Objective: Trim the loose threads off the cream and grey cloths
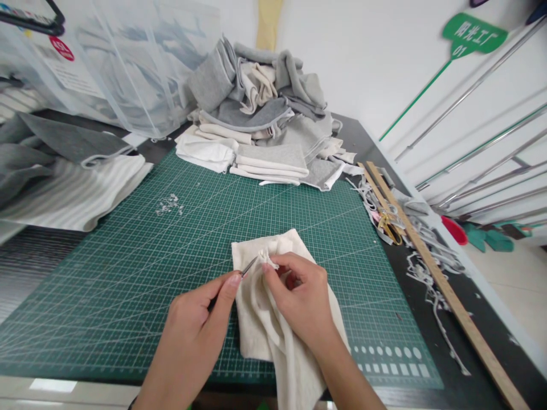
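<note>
Hands close together over cream cloth, thin tool pinched left.

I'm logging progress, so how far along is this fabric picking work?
Done: a few loose thread bits lie on the green cutting mat. In hand: the left hand works a thin metal tool into the cream cloth pinched by the right hand. Left: a fabric pile behind.

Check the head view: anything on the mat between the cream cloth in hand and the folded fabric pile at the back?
Bare green cutting mat between cream cloth and fabric pile; thread scraps lie off left.
</note>
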A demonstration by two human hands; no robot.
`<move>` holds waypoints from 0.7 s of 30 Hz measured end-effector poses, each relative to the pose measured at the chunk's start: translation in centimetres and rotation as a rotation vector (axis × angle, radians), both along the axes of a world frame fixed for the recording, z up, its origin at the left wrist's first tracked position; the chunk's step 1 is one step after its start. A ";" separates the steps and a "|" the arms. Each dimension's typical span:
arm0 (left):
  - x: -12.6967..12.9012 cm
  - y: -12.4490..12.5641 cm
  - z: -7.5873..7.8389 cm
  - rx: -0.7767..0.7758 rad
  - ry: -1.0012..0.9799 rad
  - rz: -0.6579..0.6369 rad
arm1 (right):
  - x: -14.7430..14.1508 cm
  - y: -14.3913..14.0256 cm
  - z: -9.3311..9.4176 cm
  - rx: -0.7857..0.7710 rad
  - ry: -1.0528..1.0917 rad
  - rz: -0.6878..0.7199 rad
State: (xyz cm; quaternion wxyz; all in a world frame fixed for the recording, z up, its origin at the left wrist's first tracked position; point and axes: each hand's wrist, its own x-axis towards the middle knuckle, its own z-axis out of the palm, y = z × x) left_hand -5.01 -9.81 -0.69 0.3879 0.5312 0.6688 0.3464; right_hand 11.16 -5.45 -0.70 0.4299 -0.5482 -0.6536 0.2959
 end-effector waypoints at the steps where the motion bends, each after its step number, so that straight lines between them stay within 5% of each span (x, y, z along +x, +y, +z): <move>1: -0.1 0.0 0.1 -0.003 -0.003 0.005 | 0.0 0.0 0.0 0.002 0.004 -0.001; 6: -1.3 -0.1 -0.4 -0.040 -0.043 0.123 | 0.0 -0.1 0.0 0.005 0.003 0.002; 13: -1.4 0.9 -1.4 -0.070 -0.622 0.180 | 0.1 0.0 0.0 0.004 0.018 0.017; 21: 1.6 4.2 -0.5 -0.007 -0.347 0.056 | 0.0 0.2 -0.2 -0.001 0.028 0.028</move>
